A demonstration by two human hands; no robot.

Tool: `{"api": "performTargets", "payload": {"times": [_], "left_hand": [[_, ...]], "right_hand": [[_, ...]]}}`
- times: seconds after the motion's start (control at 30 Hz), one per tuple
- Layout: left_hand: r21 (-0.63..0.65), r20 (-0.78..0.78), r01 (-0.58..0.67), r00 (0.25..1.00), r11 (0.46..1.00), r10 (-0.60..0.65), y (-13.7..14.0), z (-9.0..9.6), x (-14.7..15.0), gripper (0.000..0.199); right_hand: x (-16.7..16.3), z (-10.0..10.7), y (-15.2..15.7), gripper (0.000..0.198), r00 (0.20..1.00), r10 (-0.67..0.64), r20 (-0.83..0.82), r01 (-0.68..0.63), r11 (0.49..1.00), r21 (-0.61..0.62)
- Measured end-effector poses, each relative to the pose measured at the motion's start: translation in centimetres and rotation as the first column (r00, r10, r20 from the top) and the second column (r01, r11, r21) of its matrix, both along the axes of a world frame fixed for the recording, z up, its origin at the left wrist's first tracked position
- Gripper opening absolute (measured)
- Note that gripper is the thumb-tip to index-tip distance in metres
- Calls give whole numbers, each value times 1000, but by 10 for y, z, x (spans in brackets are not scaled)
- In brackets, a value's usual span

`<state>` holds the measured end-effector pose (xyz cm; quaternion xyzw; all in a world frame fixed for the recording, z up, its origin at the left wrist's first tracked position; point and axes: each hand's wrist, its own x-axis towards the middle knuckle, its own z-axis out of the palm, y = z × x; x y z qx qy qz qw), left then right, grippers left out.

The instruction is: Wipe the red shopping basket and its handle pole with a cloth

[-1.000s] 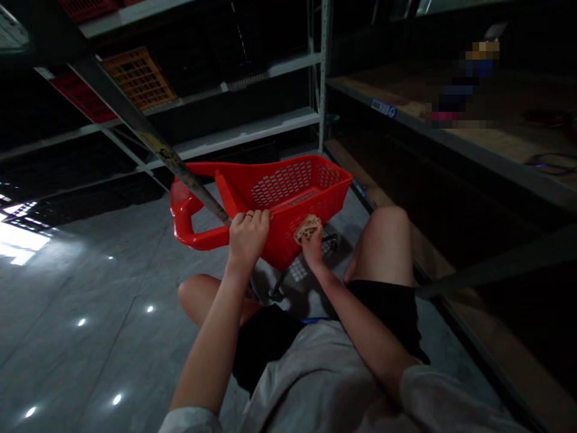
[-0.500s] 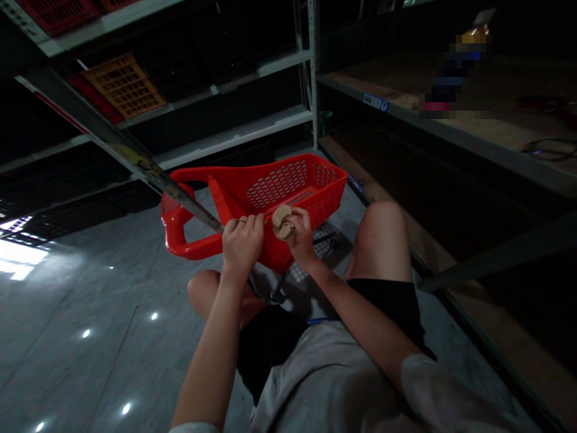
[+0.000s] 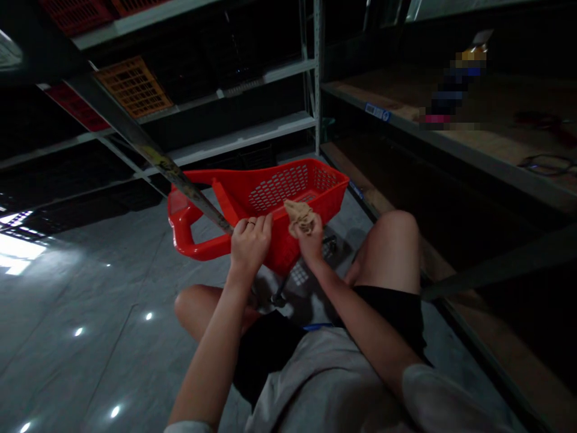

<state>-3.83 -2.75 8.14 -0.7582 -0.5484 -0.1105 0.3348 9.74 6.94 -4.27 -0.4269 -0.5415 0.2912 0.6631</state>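
Note:
My left hand [image 3: 251, 240] is closed around the lower visible end of a grey metal pole [image 3: 180, 180], which slants up to the left and has a worn yellow patch. A ring is on one finger. In my right hand [image 3: 311, 240] is a crumpled tan cloth [image 3: 300, 215], bunched in the closed fingers with a loose flap sticking up to the left. Just beyond both hands stands a red plastic shopping cart [image 3: 282, 180] with slotted basket walls. Its lower near side is partly hidden by my hands.
A wooden shelf [image 3: 401, 120] runs along the right, with a pixelated item and dark cables on it. Metal racks [image 3: 270, 129] with an orange crate [image 3: 134, 86] and red crates stand behind. My bent knees flank the cart; grey floor [image 3: 90, 288] lies left.
My right hand has moved slightly right, away from the left hand, and the cloth now has a flap pointing up. My left hand stays on the pole. The view has shifted a little.

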Motion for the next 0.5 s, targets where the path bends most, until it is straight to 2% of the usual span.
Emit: {"api": "performTargets", "payload": {"times": [0.07, 0.13, 0.2, 0.27, 0.33, 0.4, 0.5], "left_hand": [[50, 28, 135, 990, 990, -137, -11, 1, -4, 30], [184, 110, 178, 974, 967, -200, -28, 3, -13, 28], [384, 239, 53, 959, 922, -154, -44, 7, -25, 29], [459, 373, -138, 927, 878, -49, -55, 13, -36, 35], [362, 407, -259, 908, 895, 98, -59, 21, -44, 33], [208, 328, -301, 918, 931, 224, -58, 26, -47, 23], [119, 220, -313, 934, 942, 283, -57, 31, -47, 27]], "right_hand": [[-29, 16, -36, 22, 994, 89, -69, -87, 996, 38], [-43, 36, -56, 31, 982, 148, -120, -138, 987, 82], [-47, 52, -65, 45, 968, 212, -134, -194, 972, 134], [-48, 61, -71, 54, 952, 287, -106, -265, 947, 181], [-53, 65, -80, 53, 934, 353, -57, -335, 919, 208], [-61, 71, -90, 48, 912, 410, -29, -393, 891, 227], [-70, 93, -100, 39, 900, 435, -9, -417, 868, 267]]}}
